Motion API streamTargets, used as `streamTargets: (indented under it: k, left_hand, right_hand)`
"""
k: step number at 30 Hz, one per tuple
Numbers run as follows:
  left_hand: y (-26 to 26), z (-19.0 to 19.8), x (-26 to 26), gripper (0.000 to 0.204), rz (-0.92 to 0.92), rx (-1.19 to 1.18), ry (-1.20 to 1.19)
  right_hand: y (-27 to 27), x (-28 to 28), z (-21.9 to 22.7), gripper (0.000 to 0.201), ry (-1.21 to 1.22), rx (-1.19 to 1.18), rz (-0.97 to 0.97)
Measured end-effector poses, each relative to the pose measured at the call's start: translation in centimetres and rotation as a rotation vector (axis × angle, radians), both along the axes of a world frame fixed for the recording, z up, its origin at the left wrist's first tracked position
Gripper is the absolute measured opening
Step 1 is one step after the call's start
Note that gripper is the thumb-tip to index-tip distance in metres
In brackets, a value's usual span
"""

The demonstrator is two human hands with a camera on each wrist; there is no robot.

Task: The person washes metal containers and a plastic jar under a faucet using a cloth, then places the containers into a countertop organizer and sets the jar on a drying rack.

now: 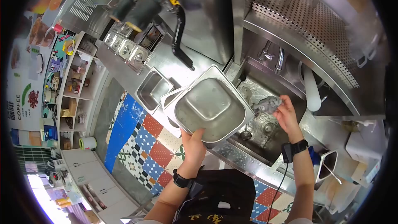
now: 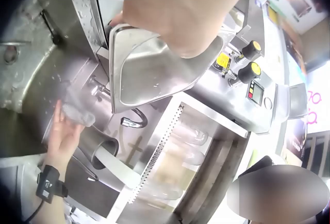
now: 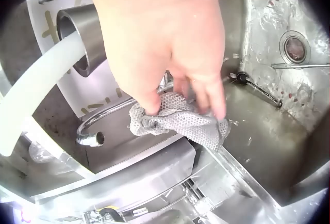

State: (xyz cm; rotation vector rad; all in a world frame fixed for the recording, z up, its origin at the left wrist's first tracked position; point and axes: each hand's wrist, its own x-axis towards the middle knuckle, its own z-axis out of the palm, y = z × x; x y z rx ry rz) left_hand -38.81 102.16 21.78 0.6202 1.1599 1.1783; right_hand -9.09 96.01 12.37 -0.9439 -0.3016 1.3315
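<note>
A rectangular steel pan is gripped at its near rim by my left hand, thumb over the edge; it is tilted beside the sink. In the left wrist view the pan hangs under the blurred left hand. Over the sink, my right hand pinches a crumpled grey mesh cloth. The right wrist view has the cloth between the thumb and fingers of the right hand. The cloth and pan are apart there.
The sink holds water, a drain and a ladle-like utensil. A faucet and a white cylinder stand behind it. Smaller steel pans sit left of the held pan. A perforated shelf overhangs the back.
</note>
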Motion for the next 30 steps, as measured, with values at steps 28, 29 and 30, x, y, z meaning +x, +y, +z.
streamTargets:
  k: [28, 29, 30]
  left_hand:
    - [2.7, 9.3, -35.7, 0.072, -0.181, 0.440, 0.167]
    - [3.2, 9.8, -37.8, 0.072, -0.170, 0.386, 0.168]
    - [3.8, 9.2, -39.9, 0.071, -0.120, 0.340, 0.178]
  right_hand:
    - [10.4, -41.7, 17.6, 0.007, -0.188, -0.230, 0.238]
    - [12.6, -42.3, 18.4, 0.008, -0.201, -0.259, 0.248]
    - [15.3, -42.8, 19.1, 0.009, -0.214, -0.286, 0.259]
